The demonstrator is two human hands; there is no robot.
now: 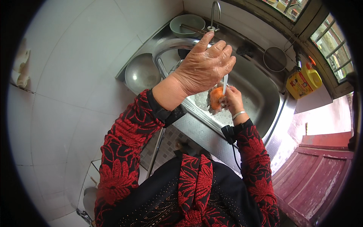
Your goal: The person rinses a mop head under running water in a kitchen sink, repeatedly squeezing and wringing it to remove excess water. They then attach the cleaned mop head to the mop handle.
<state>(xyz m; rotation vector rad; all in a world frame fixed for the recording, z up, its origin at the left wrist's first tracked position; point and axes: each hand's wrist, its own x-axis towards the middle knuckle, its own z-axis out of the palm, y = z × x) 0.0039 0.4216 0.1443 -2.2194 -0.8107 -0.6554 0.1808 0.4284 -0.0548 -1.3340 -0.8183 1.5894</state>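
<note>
My left hand is over the end of the curved chrome faucet spout, palm turned away from me and fingers bent. It hides the spout's tip, so whether it grips the metal cannot be told. Below it, a thin stream of water runs down. My right hand holds an orange scrubber-like thing with grey, stringy material around it, under that stream. Both are above the stainless steel sink basin, where suds or droplets show on the bottom. My left palm and some right fingertips are hidden.
A pale green bowl and a metal bowl sit left of the basin. Behind it rises a slim second tap. A round strainer hangs by the window, near a yellow jug. A worn red wooden door stands at right.
</note>
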